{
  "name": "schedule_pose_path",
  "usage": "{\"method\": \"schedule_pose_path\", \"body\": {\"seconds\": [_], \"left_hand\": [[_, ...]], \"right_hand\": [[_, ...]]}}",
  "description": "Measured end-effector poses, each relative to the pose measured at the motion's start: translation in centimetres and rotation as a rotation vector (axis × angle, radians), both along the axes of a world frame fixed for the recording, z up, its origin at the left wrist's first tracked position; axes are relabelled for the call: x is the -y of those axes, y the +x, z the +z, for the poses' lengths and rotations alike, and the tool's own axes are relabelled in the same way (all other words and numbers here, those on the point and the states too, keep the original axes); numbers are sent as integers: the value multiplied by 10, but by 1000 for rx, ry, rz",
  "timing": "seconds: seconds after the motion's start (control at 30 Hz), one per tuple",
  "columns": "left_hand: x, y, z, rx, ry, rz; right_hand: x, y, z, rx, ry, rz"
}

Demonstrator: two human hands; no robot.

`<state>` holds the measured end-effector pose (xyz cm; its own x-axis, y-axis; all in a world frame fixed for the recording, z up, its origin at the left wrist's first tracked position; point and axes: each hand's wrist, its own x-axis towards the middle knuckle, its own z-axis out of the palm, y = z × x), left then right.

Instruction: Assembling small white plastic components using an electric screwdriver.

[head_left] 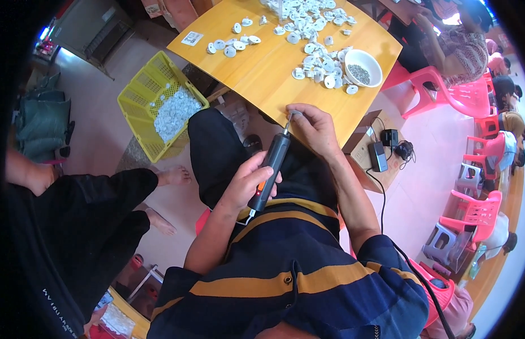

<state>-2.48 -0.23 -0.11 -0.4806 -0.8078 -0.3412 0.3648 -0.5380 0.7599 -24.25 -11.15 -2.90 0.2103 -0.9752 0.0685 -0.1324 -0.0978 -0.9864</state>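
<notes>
My left hand (246,182) grips a black electric screwdriver (269,170) with an orange button, its tip pointing up toward the table edge. My right hand (313,127) is closed around a small white part at the driver's tip (289,118), just over the near edge of the wooden table (268,73). Many small white round parts (319,59) lie scattered on the table beyond my hands. A white bowl (362,68) holding small grey screws stands at the table's right.
A yellow plastic crate (155,107) of white parts sits on the floor at left. A person in black sits at left with bare feet (172,178). Pink chairs (443,96) and other seated people are at right. A cardboard box with chargers (381,155) stands beside my right arm.
</notes>
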Motion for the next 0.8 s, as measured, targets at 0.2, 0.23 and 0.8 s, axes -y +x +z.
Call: {"method": "schedule_pose_path", "body": {"seconds": [0.2,0.23,0.8], "left_hand": [[2,5,-4,-99,47,2],[2,5,-4,-120,59,4],[3,4,0,-144,69,10]], "right_hand": [[1,-1,0,22,21,17],[1,-1,1,24,21,15],[0,0,3,-47,-62,-2]]}}
